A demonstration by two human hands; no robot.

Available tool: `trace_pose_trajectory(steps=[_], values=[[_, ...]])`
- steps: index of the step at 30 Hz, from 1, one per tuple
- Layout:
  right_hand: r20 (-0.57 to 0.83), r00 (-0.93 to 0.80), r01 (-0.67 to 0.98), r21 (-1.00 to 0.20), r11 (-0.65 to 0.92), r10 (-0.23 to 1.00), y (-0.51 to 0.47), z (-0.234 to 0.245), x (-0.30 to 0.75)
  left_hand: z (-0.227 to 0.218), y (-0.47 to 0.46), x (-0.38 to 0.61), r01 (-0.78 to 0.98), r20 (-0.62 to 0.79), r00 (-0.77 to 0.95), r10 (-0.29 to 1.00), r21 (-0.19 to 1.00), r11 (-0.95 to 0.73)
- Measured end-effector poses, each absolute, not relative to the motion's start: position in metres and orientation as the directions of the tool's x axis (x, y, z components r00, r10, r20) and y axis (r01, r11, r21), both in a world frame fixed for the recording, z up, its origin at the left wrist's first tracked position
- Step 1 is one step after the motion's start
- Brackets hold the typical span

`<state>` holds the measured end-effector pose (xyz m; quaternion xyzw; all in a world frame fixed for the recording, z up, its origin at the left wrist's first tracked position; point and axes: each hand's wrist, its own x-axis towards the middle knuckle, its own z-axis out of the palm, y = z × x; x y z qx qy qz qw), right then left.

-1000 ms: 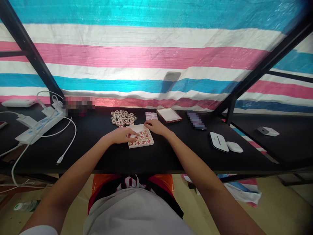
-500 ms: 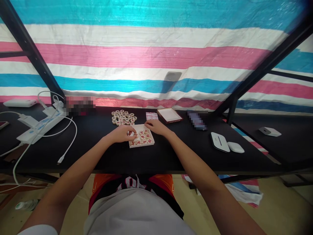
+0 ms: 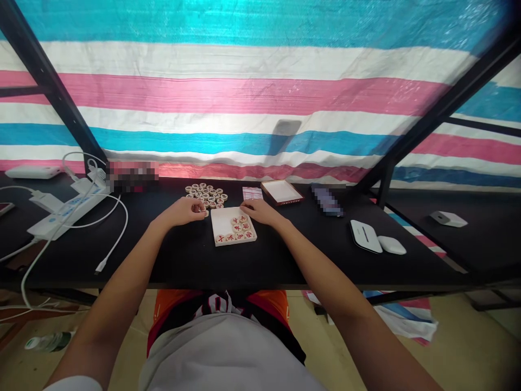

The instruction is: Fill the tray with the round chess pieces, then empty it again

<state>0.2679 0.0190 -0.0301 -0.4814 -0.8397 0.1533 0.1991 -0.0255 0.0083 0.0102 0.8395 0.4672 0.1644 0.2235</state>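
Observation:
A white square box (image 3: pixel 221 220) sits on the black table, slightly turned. Several red-marked Chinese chess pieces (image 3: pixel 239 235) lie face up in it, along its near side and right side; its upper left is bare. My right hand (image 3: pixel 259 210) rests closed at the box's far right corner, fingers on the rim. Left of the box, my left hand (image 3: pixel 183 211) is closed at the near edge of a loose cluster of chess pieces (image 3: pixel 206 194). A chess piece (image 3: pixel 206 213) shows at its fingertips, partly hidden by them.
Behind the box lie a pink-and-white card (image 3: pixel 252 193) and a box lid (image 3: pixel 282 191). Farther right are a phone (image 3: pixel 328 200), a white flat device (image 3: pixel 366 236) and a white rounded case (image 3: pixel 392 245). A power strip (image 3: pixel 67 210) with white cables (image 3: pixel 127 217) occupies the left.
My left hand has moved left and away from inside the box to the loose cluster, taking a chess piece out with it. My right hand has stayed on the box corner.

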Motion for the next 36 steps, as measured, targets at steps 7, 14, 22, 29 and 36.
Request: trace_pose_trajectory(steps=[7, 14, 22, 29, 36], values=[[0.184, -0.458, 0.744, -0.457, 0.488, 0.870, 0.019, -0.030, 0.268, 0.004, 0.010, -0.024, 0.736, -0.046, 0.571, 0.820, 0.471, -0.486], [0.195, -0.458, 0.736, -0.464, 0.492, 0.868, 0.019, -0.031, 0.268, 0.004, 0.012, -0.023, 0.755, -0.052, 0.548, 0.835, 0.459, -0.467], [0.194, -0.457, 0.732, -0.472, 0.491, 0.868, 0.019, -0.031, 0.268, -0.003, 0.017, -0.024, 0.766, -0.016, 0.523, 0.852, 0.449, -0.461], [0.199, -0.456, 0.730, -0.475, 0.492, 0.867, 0.019, -0.030, 0.268, -0.008, 0.019, -0.024, 0.756, 0.014, 0.537, 0.843, 0.434, -0.489], [0.204, -0.454, 0.723, -0.484, 0.493, 0.867, 0.019, -0.031, 0.269, -0.010, 0.020, -0.022, 0.743, 0.029, 0.541, 0.840, 0.451, -0.494]])
